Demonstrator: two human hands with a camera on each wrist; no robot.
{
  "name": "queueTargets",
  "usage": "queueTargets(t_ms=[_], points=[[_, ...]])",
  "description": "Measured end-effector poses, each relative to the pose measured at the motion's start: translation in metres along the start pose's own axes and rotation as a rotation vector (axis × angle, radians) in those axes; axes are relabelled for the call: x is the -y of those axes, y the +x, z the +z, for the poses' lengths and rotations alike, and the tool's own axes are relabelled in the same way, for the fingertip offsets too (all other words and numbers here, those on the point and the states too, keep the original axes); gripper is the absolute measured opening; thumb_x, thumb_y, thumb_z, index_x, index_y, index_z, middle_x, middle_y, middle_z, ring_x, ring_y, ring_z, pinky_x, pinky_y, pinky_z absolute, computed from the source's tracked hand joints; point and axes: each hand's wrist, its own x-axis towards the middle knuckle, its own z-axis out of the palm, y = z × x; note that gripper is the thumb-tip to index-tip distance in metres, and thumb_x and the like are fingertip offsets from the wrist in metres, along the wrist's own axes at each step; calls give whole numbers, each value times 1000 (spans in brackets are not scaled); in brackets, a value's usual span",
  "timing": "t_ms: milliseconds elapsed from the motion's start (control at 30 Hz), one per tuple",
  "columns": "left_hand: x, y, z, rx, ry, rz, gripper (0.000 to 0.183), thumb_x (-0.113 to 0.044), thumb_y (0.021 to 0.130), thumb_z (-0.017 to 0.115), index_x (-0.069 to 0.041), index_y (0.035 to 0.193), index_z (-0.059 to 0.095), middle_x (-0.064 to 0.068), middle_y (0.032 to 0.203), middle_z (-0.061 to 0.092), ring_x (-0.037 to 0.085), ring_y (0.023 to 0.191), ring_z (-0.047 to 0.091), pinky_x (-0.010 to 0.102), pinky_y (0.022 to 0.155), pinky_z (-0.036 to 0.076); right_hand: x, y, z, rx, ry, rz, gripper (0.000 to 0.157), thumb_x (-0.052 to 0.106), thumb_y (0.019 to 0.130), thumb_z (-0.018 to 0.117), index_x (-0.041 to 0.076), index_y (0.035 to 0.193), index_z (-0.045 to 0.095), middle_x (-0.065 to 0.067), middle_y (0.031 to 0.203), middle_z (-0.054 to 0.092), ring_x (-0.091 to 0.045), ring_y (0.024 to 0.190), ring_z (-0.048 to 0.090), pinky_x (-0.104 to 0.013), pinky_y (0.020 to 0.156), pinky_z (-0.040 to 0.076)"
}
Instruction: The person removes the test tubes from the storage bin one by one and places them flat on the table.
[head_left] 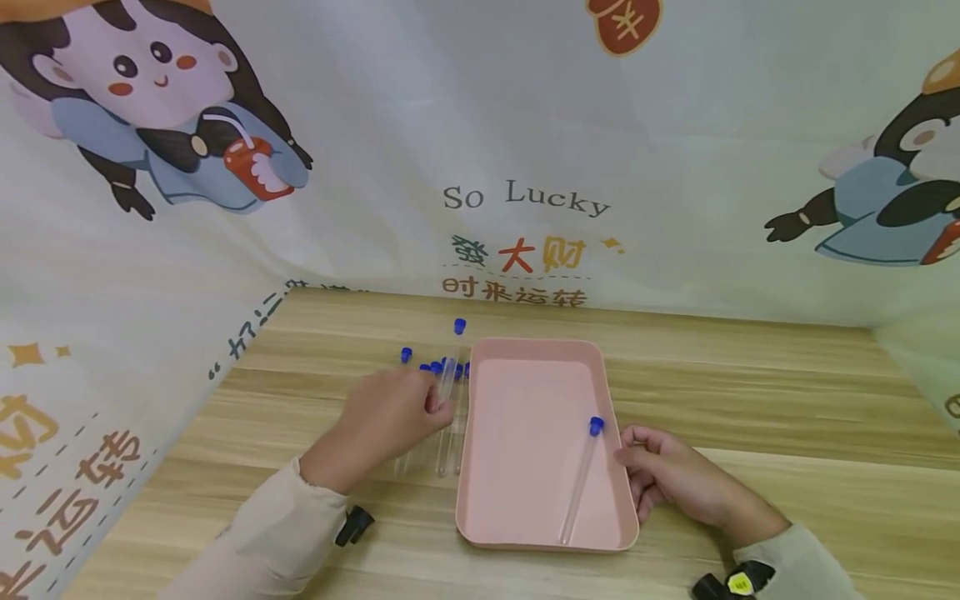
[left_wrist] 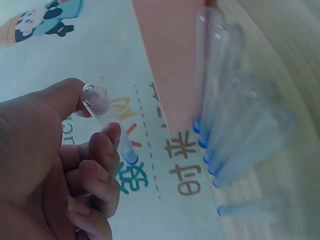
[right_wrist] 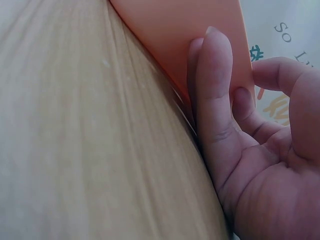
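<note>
My left hand (head_left: 386, 421) pinches a clear test tube (head_left: 447, 379) with a blue cap between thumb and fingers. In the left wrist view this tube (left_wrist: 116, 127) tilts, its rounded end near the thumb and its cap farther off. The pink tray (head_left: 525, 400) lies on the table to the right of that hand. One capped test tube (head_left: 577, 487) rests slantwise inside it, on the right. With the thumb at the rim and fingers along the outer wall, my right hand (head_left: 671, 475) holds the tray's right side; the right wrist view shows that wall (right_wrist: 185, 25) close up.
Several more blue-capped test tubes (left_wrist: 220, 75) lie side by side on the wooden table (head_left: 787, 400) along the tray's left side, partly behind my left hand in the head view. A printed cloth (head_left: 697, 167) hangs behind the table and down its left side.
</note>
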Motion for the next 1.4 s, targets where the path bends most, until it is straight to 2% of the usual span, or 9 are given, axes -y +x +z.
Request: queueTargets(t_ms=[200,433,567,833,967,1400], points=[[12,-3,1,13,5,-46,35,-31,86,66,-21,57,48,-7,56,45,11,51,42,27,47,30,0,0,0,1,3,4,11,18,103,49,8,100,45,-1,77,62,-13,60,64,-30,54,56],[21,-8,5,7,38,-32,43,-26,84,65,-21,51,39,-10,49,30,8,48,31,27,46,25,-2,1,-1,0,12,-4,10,17,102,49,8,98,45,-1,77,62,-13,59,65,-30,54,56],[26,-11,8,12,57,-38,45,-27,85,66,-21,51,37,-10,49,28,8,48,27,25,45,20,-2,2,-1,3,12,-9,10,16,102,49,8,98,45,-1,76,62,-13,59,64,-30,54,56],[36,-17,10,33,93,-53,50,-27,84,66,-22,48,31,-12,48,20,8,49,21,25,45,17,-2,1,-1,6,8,-11,9,17,103,49,9,98,45,-1,76,62,-13,59,65,-30,54,56],[40,-20,10,46,91,-60,52,-28,85,66,-22,48,30,-12,48,18,9,50,21,26,45,17,-2,1,-1,9,7,-14,9,16,103,48,9,98,45,0,75,62,-13,59,65,-30,54,56],[47,-20,17,80,127,-68,51,-33,85,66,-22,48,33,-8,50,27,13,49,32,30,43,26,-1,1,-1,10,-2,-9,10,17,103,48,8,99,46,0,76,62,-12,59,64,-30,54,56]])
